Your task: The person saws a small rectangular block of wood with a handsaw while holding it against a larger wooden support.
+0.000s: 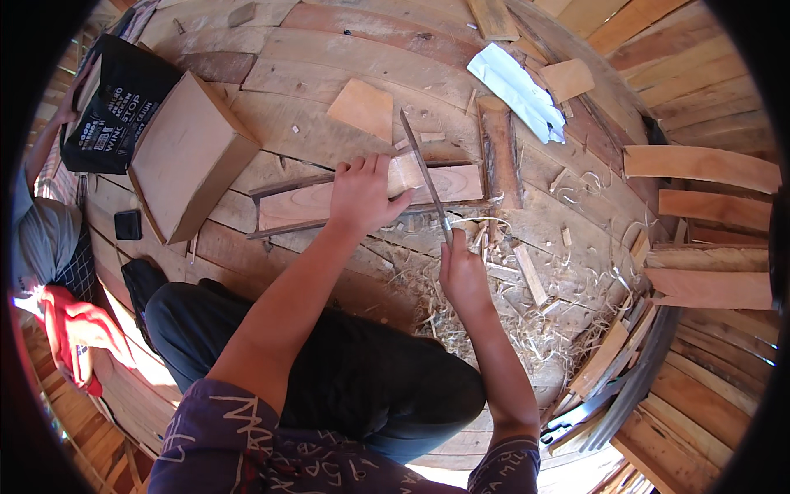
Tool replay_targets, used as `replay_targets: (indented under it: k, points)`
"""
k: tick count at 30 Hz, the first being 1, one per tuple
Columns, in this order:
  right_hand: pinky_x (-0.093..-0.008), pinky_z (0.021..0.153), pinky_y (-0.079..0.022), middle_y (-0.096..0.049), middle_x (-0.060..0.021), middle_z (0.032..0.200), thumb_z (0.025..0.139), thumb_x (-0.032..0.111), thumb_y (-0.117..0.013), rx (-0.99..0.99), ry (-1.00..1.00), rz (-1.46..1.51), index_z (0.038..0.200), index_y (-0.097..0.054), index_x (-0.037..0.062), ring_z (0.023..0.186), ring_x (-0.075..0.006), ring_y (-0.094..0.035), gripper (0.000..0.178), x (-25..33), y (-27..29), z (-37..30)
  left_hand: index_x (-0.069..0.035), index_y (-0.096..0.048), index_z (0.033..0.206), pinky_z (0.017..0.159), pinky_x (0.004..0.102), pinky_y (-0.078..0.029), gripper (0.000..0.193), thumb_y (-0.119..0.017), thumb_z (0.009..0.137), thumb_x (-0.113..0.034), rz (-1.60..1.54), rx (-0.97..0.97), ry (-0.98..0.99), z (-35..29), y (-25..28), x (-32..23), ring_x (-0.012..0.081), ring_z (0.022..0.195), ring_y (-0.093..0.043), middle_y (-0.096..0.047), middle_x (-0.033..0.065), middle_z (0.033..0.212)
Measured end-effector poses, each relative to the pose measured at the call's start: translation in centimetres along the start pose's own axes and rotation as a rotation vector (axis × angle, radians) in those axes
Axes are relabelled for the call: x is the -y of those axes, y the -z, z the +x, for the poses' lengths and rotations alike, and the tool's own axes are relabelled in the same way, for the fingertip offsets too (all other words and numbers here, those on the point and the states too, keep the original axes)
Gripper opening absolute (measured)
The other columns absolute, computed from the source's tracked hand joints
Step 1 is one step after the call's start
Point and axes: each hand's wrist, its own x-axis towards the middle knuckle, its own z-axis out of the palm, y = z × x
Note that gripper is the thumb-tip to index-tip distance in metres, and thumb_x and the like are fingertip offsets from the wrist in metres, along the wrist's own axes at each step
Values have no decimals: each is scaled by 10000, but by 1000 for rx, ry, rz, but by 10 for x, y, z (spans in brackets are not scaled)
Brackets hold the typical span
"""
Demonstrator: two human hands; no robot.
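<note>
The left hand [360,193] of the person is placed on a small pale wooden block [401,171], and its fingers press and hold it from the left side. This block lies on top of a long board [292,206], which rests on the plank floor [300,103]. The fingers of the right hand [465,276] are closed around the lower end of a long thin blade [425,169]. The blade points away from the person and crosses at the right end of the block. Near the right forearm, many curled shavings [539,346] are spread.
</note>
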Motion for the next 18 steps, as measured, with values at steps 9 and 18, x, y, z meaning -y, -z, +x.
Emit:
replay_targets:
  k: [9, 18]
  points:
    - [-534, 479, -488, -599, -261, 606, 963, 113, -531, 3, -54, -7, 1161, -455, -15, 568, -459, -620, 247, -7, 2, -15, -29, -599, 1078, 787, 444, -449, 570, -677, 767, -501, 7, 12, 55, 1, -2, -1, 277, 907, -631, -641, 118, 970]
    - [-523, 483, -501, -598, -237, 583, 954, 124, -547, 24, -32, -68, 1126, -455, 6, 547, -432, -624, 228, -11, 8, -34, -26, -604, 1092, 814, 450, -454, 568, -671, 774, -492, 15, 48, 25, 2, 2, 2, 278, 931, -632, -654, 120, 983]
